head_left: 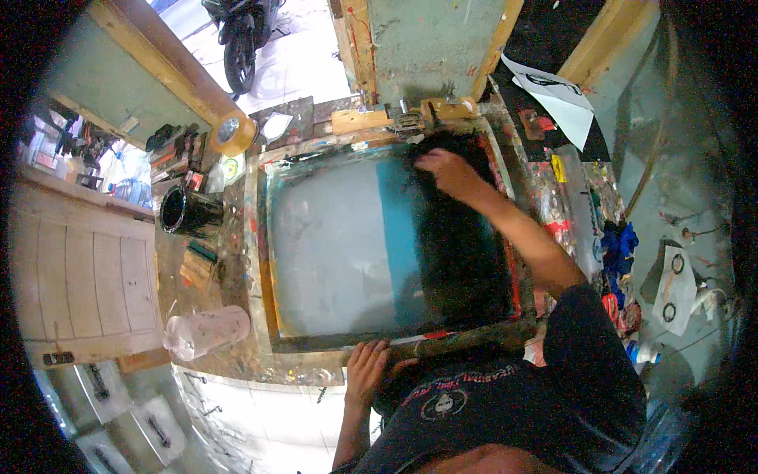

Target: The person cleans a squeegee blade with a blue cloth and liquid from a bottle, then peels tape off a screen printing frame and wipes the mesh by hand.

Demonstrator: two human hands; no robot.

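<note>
A wooden-framed printing screen (332, 245) lies on the worktable before me. Its mesh is pale grey on the left, with a teal strip and a broad black area on the right. My right hand (448, 171) is at the far right of the screen, fingers curled closed against the black area. Something dark beside the fingers blends into the black, and what they hold cannot be made out. My left hand (369, 369) rests on the near frame edge, its fingers laid over the rim and its thumb apart.
Left of the screen stand a black-coated can (191, 212), a roll of tape (234, 132) and a cloudy plastic bottle (207, 333). Hinge clamps (408, 122) sit at the far edge. A printed sheet (557, 99) and a blue cloth (619, 249) lie to the right.
</note>
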